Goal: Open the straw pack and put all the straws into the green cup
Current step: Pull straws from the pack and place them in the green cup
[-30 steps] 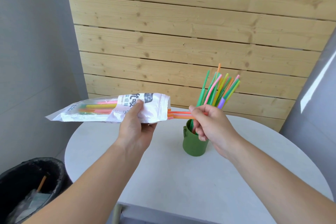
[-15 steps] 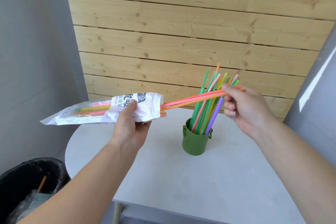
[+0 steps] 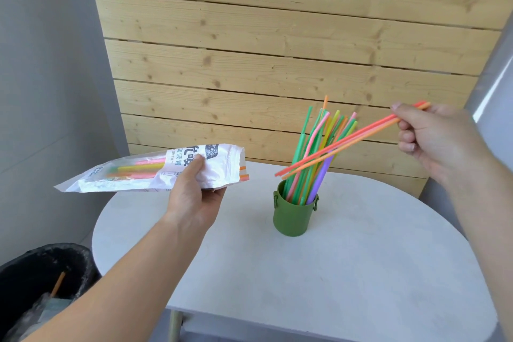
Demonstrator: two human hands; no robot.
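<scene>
A: Where is everything?
B: Round white table [image 3: 361, 272]. Left hand [image 3: 194, 197] grips the crinkly white plastic straw pack [image 3: 144, 172]. Right hand [image 3: 435, 139] pinches two orange-red plastic straws [image 3: 352, 139], tips above the green cup [image 3: 294, 214].
A: Best move?
B: Tilt them upright below the fingers, then lower them in.

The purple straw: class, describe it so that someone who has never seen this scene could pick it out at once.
Start at the round white table and find the green cup standing on it, full of coloured straws. The purple straw leans at the cup's right side. It is the only purple one and looks thicker than the green, yellow, pink and orange straws around it.
</scene>
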